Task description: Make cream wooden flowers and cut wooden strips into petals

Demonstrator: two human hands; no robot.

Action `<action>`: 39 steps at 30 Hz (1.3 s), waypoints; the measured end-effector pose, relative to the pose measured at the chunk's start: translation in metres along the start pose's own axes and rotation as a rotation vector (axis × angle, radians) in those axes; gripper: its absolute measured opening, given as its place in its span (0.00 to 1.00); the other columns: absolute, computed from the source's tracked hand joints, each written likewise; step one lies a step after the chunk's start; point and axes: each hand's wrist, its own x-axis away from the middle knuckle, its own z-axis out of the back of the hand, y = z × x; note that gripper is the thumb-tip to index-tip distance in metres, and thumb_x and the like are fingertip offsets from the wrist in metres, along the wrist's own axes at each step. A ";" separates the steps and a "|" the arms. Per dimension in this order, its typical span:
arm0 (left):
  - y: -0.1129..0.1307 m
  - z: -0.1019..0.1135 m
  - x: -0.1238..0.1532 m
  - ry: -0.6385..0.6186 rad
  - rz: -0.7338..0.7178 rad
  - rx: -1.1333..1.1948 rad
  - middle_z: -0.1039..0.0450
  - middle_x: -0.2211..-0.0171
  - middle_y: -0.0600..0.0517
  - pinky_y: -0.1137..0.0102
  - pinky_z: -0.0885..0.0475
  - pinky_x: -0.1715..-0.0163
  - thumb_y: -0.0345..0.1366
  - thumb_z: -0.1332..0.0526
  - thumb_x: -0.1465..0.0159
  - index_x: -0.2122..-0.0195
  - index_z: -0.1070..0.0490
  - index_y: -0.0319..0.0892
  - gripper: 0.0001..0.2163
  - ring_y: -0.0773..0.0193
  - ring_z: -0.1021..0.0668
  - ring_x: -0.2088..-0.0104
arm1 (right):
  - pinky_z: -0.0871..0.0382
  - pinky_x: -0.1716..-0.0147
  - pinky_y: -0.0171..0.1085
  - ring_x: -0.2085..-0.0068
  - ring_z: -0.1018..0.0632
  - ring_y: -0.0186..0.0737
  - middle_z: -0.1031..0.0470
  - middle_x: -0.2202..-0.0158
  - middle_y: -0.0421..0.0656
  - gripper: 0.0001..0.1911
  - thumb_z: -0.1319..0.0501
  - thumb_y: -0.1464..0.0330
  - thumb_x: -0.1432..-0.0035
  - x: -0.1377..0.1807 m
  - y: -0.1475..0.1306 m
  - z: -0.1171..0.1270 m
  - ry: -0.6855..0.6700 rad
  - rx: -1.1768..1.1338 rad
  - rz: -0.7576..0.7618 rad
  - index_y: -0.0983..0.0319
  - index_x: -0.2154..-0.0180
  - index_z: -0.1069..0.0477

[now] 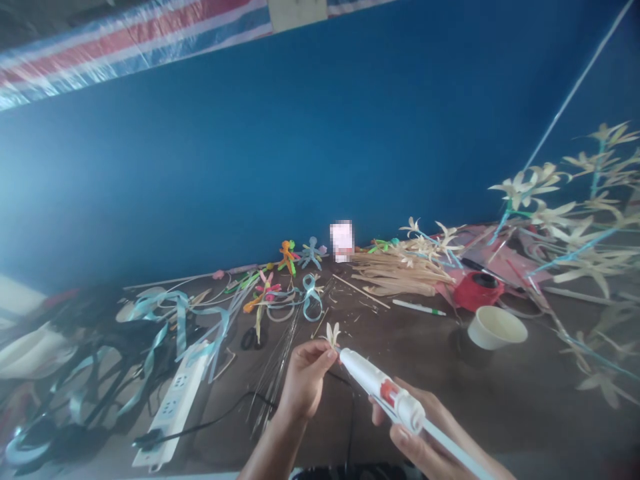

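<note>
Between thumb and fingers, my left hand [306, 377] pinches a small cream-coloured flower [332, 334] with narrow petals pointing up. My right hand [425, 427] is wrapped round a white glue gun [367, 375] with a red patch on its side. A long white glue stick [453, 448] runs out of its rear end toward the lower right. The gun's tip is right beside the base of the flower, close to my left fingertips. Whether tip and flower touch, I cannot tell.
On the left lie a white power strip [175, 407], light blue ribbon [180, 327] and thin wires [275, 373]. A white cup [497, 327], red tape roll [479, 291], pen [419, 307] and dried husks [400, 272] lie to the right. Flower branches [575, 257] stand at far right, before a blue wall [300, 147].
</note>
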 end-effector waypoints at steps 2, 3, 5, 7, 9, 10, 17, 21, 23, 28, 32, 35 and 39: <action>0.000 0.000 0.000 -0.010 0.001 0.001 0.28 0.80 0.54 0.76 0.36 0.71 0.25 0.37 0.51 0.77 0.27 0.39 0.03 0.72 0.29 0.76 | 0.35 0.77 0.30 0.78 0.30 0.34 0.29 0.75 0.43 0.16 0.49 0.57 0.47 0.000 0.000 0.000 0.002 -0.013 -0.008 0.60 0.67 0.31; -0.001 0.001 0.000 -0.011 -0.001 0.001 0.28 0.80 0.54 0.76 0.36 0.71 0.25 0.37 0.51 0.77 0.27 0.39 0.03 0.72 0.29 0.76 | 0.35 0.77 0.30 0.78 0.30 0.34 0.28 0.74 0.43 0.16 0.49 0.56 0.46 0.000 0.001 0.000 0.004 -0.020 -0.018 0.60 0.67 0.31; -0.001 0.002 -0.001 -0.005 -0.007 0.002 0.28 0.80 0.54 0.76 0.36 0.71 0.25 0.37 0.51 0.77 0.27 0.39 0.03 0.72 0.29 0.77 | 0.35 0.77 0.30 0.78 0.30 0.34 0.28 0.74 0.43 0.17 0.49 0.56 0.46 0.000 0.000 0.000 0.002 -0.027 -0.039 0.61 0.66 0.31; -0.002 0.003 -0.002 -0.001 -0.009 -0.004 0.28 0.79 0.54 0.76 0.36 0.71 0.25 0.37 0.51 0.77 0.27 0.39 0.03 0.72 0.29 0.76 | 0.36 0.78 0.29 0.78 0.31 0.33 0.28 0.73 0.43 0.17 0.49 0.56 0.46 0.000 -0.001 0.001 -0.017 -0.024 -0.056 0.61 0.65 0.31; -0.002 0.003 -0.002 -0.005 -0.009 -0.011 0.28 0.79 0.54 0.75 0.36 0.70 0.25 0.37 0.51 0.77 0.27 0.39 0.03 0.71 0.29 0.75 | 0.37 0.80 0.29 0.80 0.31 0.32 0.28 0.74 0.43 0.17 0.49 0.56 0.46 0.001 -0.003 0.001 -0.037 -0.019 -0.059 0.61 0.65 0.31; -0.002 0.003 -0.002 -0.008 -0.009 -0.011 0.28 0.79 0.54 0.75 0.36 0.70 0.25 0.37 0.51 0.77 0.27 0.39 0.03 0.71 0.29 0.75 | 0.37 0.80 0.29 0.80 0.32 0.32 0.28 0.74 0.43 0.17 0.50 0.56 0.46 0.000 -0.004 0.002 -0.040 -0.015 -0.056 0.61 0.65 0.31; -0.001 0.001 -0.002 -0.010 -0.004 -0.019 0.28 0.80 0.54 0.76 0.37 0.71 0.26 0.37 0.51 0.77 0.27 0.39 0.02 0.72 0.29 0.76 | 0.38 0.80 0.30 0.80 0.33 0.33 0.31 0.77 0.42 0.18 0.50 0.54 0.47 -0.004 0.000 0.004 -0.062 -0.058 -0.041 0.61 0.70 0.31; -0.001 0.000 -0.001 -0.008 -0.004 -0.024 0.28 0.80 0.54 0.76 0.36 0.71 0.26 0.37 0.51 0.77 0.27 0.38 0.02 0.71 0.29 0.76 | 0.40 0.81 0.30 0.80 0.34 0.31 0.33 0.78 0.41 0.19 0.49 0.53 0.48 -0.006 0.004 0.006 -0.090 -0.144 -0.024 0.62 0.72 0.33; -0.002 0.001 -0.001 -0.011 -0.003 -0.017 0.28 0.79 0.54 0.75 0.36 0.72 0.26 0.37 0.52 0.77 0.27 0.38 0.02 0.71 0.29 0.77 | 0.40 0.80 0.30 0.81 0.35 0.31 0.32 0.78 0.42 0.18 0.49 0.54 0.48 -0.007 0.005 0.006 -0.076 -0.152 -0.021 0.62 0.71 0.33; -0.002 0.001 0.000 -0.021 -0.002 -0.020 0.28 0.79 0.54 0.76 0.36 0.70 0.26 0.37 0.51 0.77 0.27 0.39 0.03 0.72 0.29 0.75 | 0.42 0.82 0.30 0.82 0.36 0.30 0.33 0.78 0.41 0.17 0.49 0.55 0.48 -0.005 0.004 0.004 -0.109 -0.162 -0.021 0.62 0.72 0.32; -0.002 0.002 0.000 -0.027 -0.004 -0.031 0.28 0.80 0.55 0.77 0.37 0.71 0.25 0.37 0.50 0.77 0.27 0.39 0.03 0.73 0.29 0.76 | 0.39 0.79 0.31 0.80 0.34 0.33 0.31 0.76 0.42 0.14 0.48 0.58 0.47 0.000 0.003 0.003 -0.006 -0.097 -0.021 0.59 0.67 0.31; -0.002 0.003 -0.001 -0.023 0.006 -0.032 0.28 0.78 0.54 0.76 0.36 0.70 0.26 0.37 0.51 0.77 0.27 0.39 0.03 0.72 0.29 0.75 | 0.38 0.78 0.31 0.79 0.33 0.34 0.30 0.75 0.42 0.13 0.48 0.60 0.46 0.003 0.003 0.004 -0.004 -0.078 -0.017 0.60 0.65 0.31; -0.002 0.002 -0.002 -0.022 0.021 -0.047 0.28 0.77 0.52 0.74 0.36 0.70 0.26 0.37 0.52 0.77 0.28 0.38 0.02 0.69 0.28 0.74 | 0.38 0.79 0.30 0.79 0.33 0.33 0.30 0.75 0.42 0.14 0.48 0.59 0.46 0.005 0.007 0.004 -0.033 -0.103 -0.020 0.61 0.66 0.31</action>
